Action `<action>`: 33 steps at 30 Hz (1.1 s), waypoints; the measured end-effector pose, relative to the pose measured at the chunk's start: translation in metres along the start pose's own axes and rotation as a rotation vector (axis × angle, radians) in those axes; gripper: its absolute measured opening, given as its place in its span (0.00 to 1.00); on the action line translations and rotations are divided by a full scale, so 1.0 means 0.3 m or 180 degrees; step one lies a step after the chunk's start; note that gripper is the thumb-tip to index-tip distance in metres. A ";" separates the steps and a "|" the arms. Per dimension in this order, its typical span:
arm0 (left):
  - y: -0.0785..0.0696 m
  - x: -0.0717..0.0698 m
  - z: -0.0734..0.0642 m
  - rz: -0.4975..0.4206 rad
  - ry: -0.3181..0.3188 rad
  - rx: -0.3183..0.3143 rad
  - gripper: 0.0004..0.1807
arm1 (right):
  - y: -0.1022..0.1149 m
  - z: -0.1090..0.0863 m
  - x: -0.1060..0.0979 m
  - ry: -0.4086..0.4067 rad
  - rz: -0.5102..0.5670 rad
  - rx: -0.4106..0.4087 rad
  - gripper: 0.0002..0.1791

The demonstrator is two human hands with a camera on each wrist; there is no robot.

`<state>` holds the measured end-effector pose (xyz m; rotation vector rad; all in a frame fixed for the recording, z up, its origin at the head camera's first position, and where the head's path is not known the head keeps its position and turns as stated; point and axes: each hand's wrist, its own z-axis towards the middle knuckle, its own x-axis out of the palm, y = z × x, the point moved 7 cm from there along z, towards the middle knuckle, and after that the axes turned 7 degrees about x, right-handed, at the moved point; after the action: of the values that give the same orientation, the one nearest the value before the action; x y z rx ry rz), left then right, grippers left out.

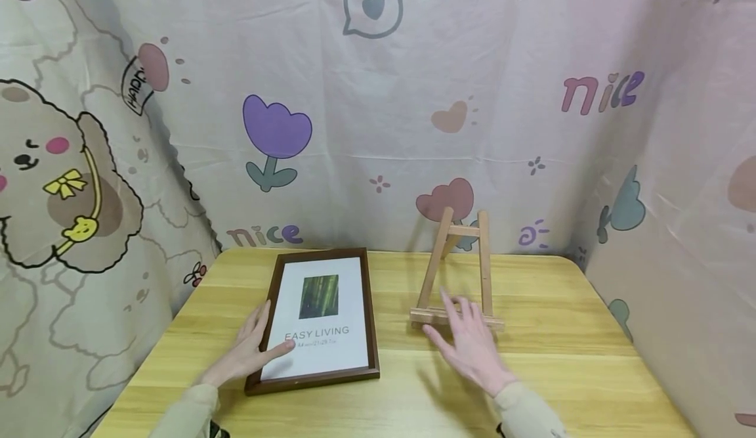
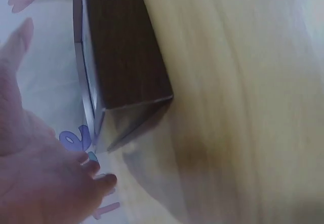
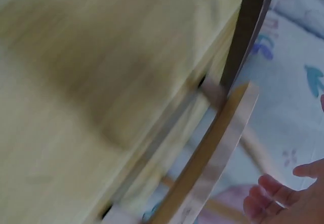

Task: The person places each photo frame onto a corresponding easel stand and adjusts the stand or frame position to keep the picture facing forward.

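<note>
A picture frame [image 1: 373, 333] with a dark brown border lies on the table, its white sheet printed "EASY LIVING" under a small green picture. At its left side is my left hand [image 1: 248, 349], thumb spread over the front and fingers along the outer edge. The left wrist view shows the frame's thick brown side [image 2: 129, 46] beside my loosely bent fingers [image 2: 104, 183]. To the right stands a small wooden easel [image 1: 435, 267]. My right hand [image 1: 469, 346] is spread in front of its ledge [image 3: 212, 148], overlapping it in the head view, with nothing held.
The light wood table [image 1: 531, 372] runs up to a printed cloth [image 1: 378, 96] that hangs behind it and on both sides. A strip of bare tabletop separates the frame from the easel.
</note>
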<state>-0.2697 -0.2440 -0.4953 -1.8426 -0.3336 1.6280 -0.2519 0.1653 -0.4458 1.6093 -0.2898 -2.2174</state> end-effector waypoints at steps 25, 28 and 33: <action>0.056 0.039 -0.027 -0.0777 0.0273 0.0345 0.78 | 0.236 0.038 0.312 0.1930 0.2181 -0.0058 0.59; 0.063 0.046 -0.028 -0.0760 0.0317 0.0370 0.78 | 0.234 0.045 0.341 0.2080 0.2214 -0.0009 0.61; 0.075 0.055 -0.027 -0.0749 0.0378 0.0300 0.78 | 0.225 0.053 0.371 0.2280 0.2271 0.0095 0.65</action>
<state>-0.2639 -0.2540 -0.5220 -1.7486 -0.3982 1.3471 -0.2844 0.0564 -0.5112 1.8172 -0.5687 -1.0493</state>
